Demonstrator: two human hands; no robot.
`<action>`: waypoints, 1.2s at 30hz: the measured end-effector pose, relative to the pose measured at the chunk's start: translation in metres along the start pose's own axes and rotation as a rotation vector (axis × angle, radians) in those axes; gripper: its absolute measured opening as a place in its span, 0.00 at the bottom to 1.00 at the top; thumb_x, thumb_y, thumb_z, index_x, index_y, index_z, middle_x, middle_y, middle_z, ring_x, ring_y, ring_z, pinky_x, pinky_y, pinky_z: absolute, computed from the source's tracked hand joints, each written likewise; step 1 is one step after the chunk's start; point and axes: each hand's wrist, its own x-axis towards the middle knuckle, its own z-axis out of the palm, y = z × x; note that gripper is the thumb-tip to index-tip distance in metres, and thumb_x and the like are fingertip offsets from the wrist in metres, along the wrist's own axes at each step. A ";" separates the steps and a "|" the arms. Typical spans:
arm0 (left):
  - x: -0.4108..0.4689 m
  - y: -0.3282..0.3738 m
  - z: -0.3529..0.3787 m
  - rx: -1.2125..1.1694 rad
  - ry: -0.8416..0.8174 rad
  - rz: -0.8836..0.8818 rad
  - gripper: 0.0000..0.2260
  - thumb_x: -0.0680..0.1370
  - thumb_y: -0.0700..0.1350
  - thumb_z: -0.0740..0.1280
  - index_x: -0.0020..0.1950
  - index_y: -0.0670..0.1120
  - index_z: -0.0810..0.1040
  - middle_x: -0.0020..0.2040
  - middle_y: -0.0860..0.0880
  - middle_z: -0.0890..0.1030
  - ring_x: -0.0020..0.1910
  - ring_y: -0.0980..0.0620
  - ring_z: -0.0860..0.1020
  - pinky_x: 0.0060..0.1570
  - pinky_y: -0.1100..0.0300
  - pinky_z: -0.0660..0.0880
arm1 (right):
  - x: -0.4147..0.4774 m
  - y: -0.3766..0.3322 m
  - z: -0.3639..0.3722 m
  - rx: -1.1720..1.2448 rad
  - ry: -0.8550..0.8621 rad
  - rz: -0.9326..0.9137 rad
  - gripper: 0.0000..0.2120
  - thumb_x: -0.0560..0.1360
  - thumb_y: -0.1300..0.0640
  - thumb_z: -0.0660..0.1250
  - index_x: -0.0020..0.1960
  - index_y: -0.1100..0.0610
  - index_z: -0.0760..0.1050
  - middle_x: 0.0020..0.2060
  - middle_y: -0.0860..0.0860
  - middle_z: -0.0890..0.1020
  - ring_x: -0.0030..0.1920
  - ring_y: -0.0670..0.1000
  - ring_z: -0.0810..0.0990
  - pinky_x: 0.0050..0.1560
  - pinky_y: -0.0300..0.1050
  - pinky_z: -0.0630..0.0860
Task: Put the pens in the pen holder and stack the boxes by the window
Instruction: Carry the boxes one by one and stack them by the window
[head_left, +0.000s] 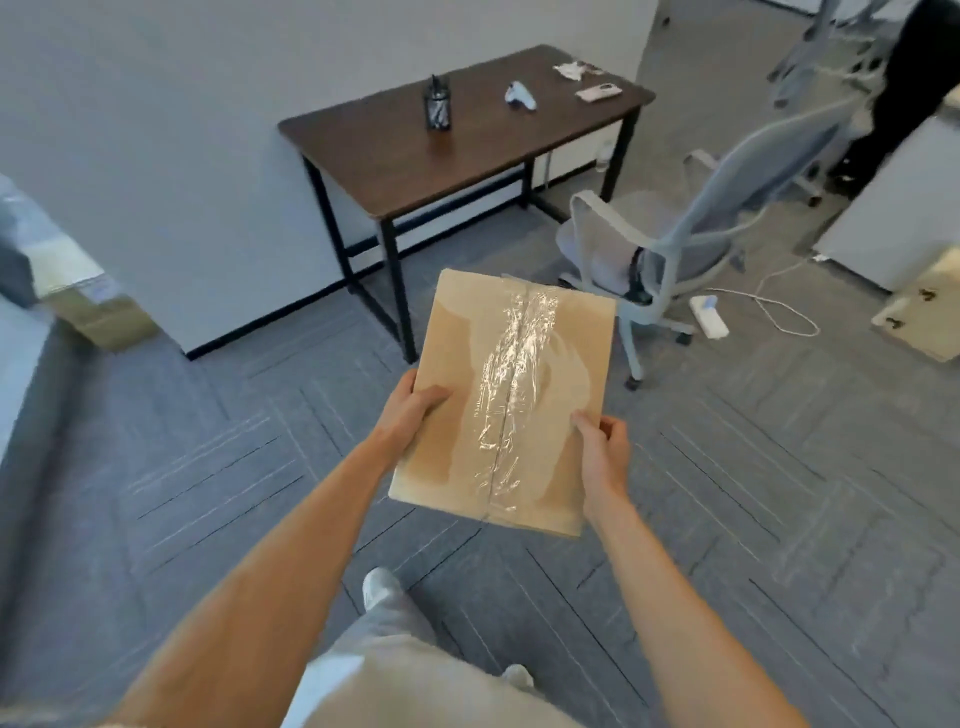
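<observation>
**Cardboard box carried in both hands**

Cardboard, taped down its middle seam with crinkled clear tape, filled the space in front of me: the box (501, 400) sat in the air above the grey carpet floor (208, 467), held level between my two hands. My left hand (410, 410) gripped the left edge, thumb lying on the top face, fingers clamped on the box from below. My right hand (605, 449) held the right edge near the close corner, thumb on top, fingers wrapped around the side.

Ahead stood the dark wooden surface (415, 150) against the white wall, with the black mesh pen holder (438, 108) upright on it, pens inside. A grey office chair (675, 244) stood just right of it. Other boxes (78, 291) lay stacked at the far left, and one more (924, 312) sat at the right edge.
</observation>
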 end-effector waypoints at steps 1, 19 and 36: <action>0.000 -0.006 -0.020 -0.040 0.060 -0.010 0.18 0.77 0.47 0.66 0.66 0.49 0.70 0.55 0.45 0.81 0.47 0.47 0.81 0.41 0.54 0.77 | 0.002 -0.002 0.021 -0.035 -0.058 0.000 0.15 0.78 0.53 0.68 0.59 0.59 0.69 0.46 0.50 0.78 0.42 0.48 0.76 0.38 0.43 0.70; -0.011 -0.083 -0.423 -0.407 0.650 -0.036 0.37 0.66 0.49 0.80 0.70 0.50 0.66 0.59 0.48 0.79 0.54 0.47 0.80 0.49 0.50 0.78 | -0.089 0.038 0.487 -0.512 -0.724 -0.160 0.20 0.73 0.54 0.73 0.58 0.54 0.67 0.52 0.52 0.78 0.47 0.49 0.78 0.40 0.44 0.73; 0.057 -0.085 -0.704 -0.444 0.917 -0.131 0.35 0.67 0.46 0.80 0.69 0.49 0.67 0.58 0.50 0.79 0.53 0.51 0.79 0.47 0.54 0.78 | -0.133 0.094 0.820 -0.705 -0.839 -0.141 0.20 0.65 0.46 0.74 0.51 0.51 0.69 0.49 0.51 0.81 0.48 0.53 0.80 0.53 0.55 0.80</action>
